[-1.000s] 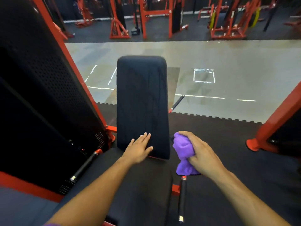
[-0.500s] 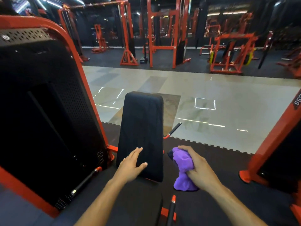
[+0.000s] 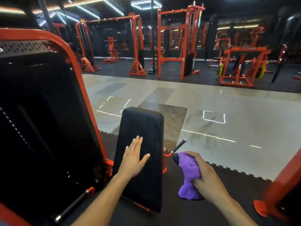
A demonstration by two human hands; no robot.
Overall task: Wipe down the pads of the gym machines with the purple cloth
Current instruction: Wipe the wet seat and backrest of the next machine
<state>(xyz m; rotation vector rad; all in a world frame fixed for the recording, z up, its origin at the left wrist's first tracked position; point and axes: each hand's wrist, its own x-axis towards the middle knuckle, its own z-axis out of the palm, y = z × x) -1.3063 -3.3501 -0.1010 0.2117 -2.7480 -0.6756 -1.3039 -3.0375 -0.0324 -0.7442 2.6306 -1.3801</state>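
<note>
Flanking the black pad (image 3: 141,144) (left hand (image 3: 134,158) flat), right hand (image 3: 206,178) grips purple cloth (image 3: 189,175).

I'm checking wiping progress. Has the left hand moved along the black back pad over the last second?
Yes. The left hand has slid up the black back pad, away from its bottom edge toward the middle.

Dim gym lit by ceiling light strips (image 3: 112,7), glare streaks on the pale floor (image 3: 211,101), edges bowed and soft.

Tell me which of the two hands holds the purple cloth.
The right hand grips the bunched purple cloth, beside the tall black padded backrest. The left hand lies flat on that pad, holding nothing.
</note>
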